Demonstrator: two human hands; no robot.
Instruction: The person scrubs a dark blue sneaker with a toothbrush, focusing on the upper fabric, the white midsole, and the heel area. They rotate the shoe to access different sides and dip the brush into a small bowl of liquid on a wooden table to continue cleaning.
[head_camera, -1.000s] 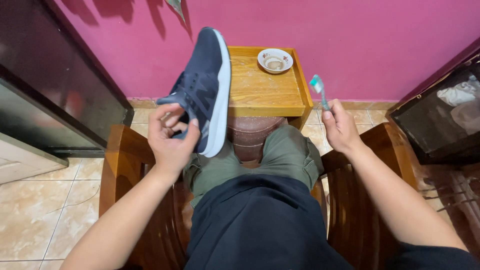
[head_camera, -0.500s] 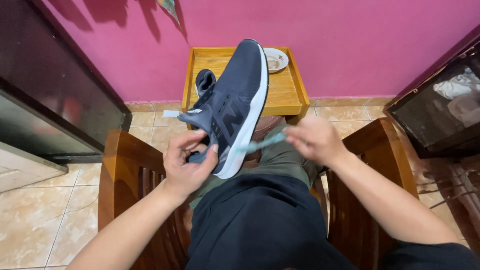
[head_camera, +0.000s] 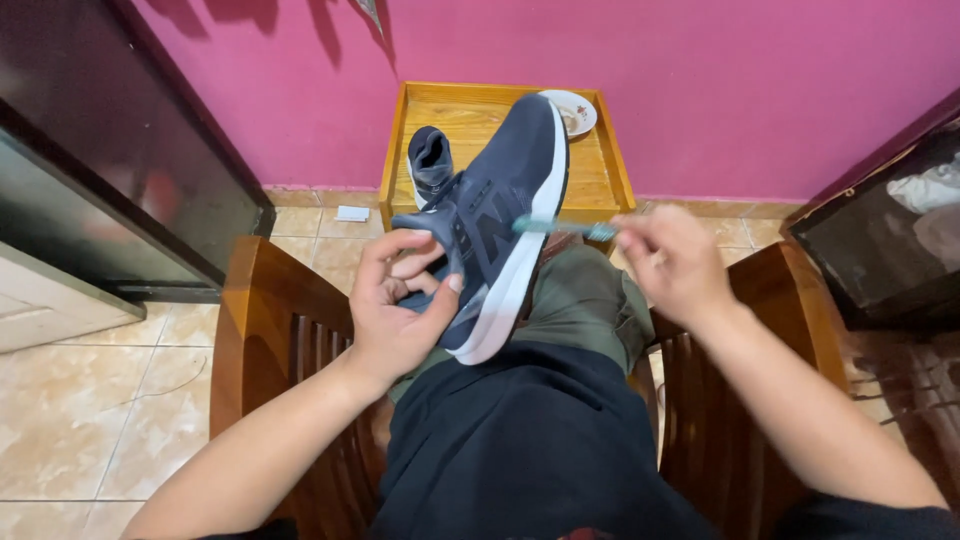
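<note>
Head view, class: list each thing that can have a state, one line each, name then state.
Left hand: gripping the sneaker.
Sneaker: held tilted, white sole facing right.
Right hand: holding the toothbrush.
Toothbrush: level, head against the sneaker's sole edge.
Second sneaker: resting on the wooden table.
Dish: on the table.

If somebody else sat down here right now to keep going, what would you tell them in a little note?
Left hand: grips the dark blue sneaker at its heel end, sole edge turned to the right, toe pointing at the wall.
Right hand: holds a teal toothbrush, its head against the sneaker's side by the white sole.
Nearby: a second sneaker and a small bowl sit on the wooden tray table ahead.
Done: cannot tell how much is scrubbed.
Left: probably the remainder of this sneaker, perhaps the other one.
</note>
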